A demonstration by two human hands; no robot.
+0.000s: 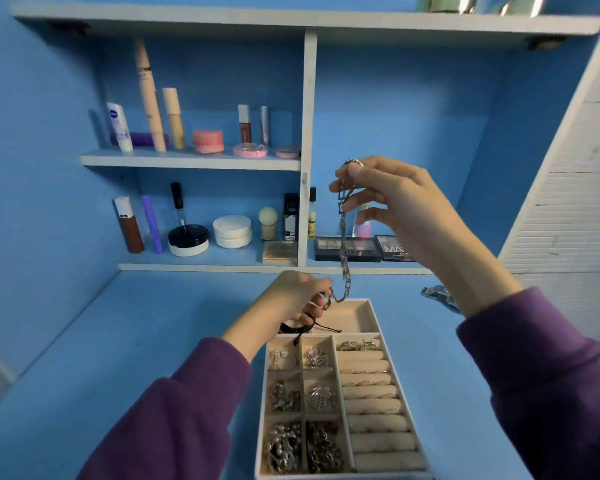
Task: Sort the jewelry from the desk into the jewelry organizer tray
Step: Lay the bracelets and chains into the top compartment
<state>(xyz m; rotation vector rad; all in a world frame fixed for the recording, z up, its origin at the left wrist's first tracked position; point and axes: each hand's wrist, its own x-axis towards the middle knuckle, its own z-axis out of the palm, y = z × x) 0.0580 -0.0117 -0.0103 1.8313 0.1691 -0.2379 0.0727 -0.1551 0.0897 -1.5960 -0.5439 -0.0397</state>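
Note:
A beige jewelry organizer tray [400, 372] lies on the blue desk in front of me, its small compartments holding silver pieces and its ring rolls holding a few rings. A silver chain [344, 244] hangs stretched between my hands above the tray's long back compartment. My right hand [399, 206] pinches the chain's top end, raised high. My left hand [298, 294] pinches the chain's lower end just over the tray's back left corner. A black cord bracelet [302, 329] lies under the left hand, across the tray's back compartment.
Shelves behind the desk hold cosmetics: tubes, pink jars [208, 142], white jars [232, 231] and eyeshadow palettes [349, 249]. A crumpled blue-and-white wrapper [439, 296] lies on the desk to the right of the tray. A white slatted panel stands at the far right.

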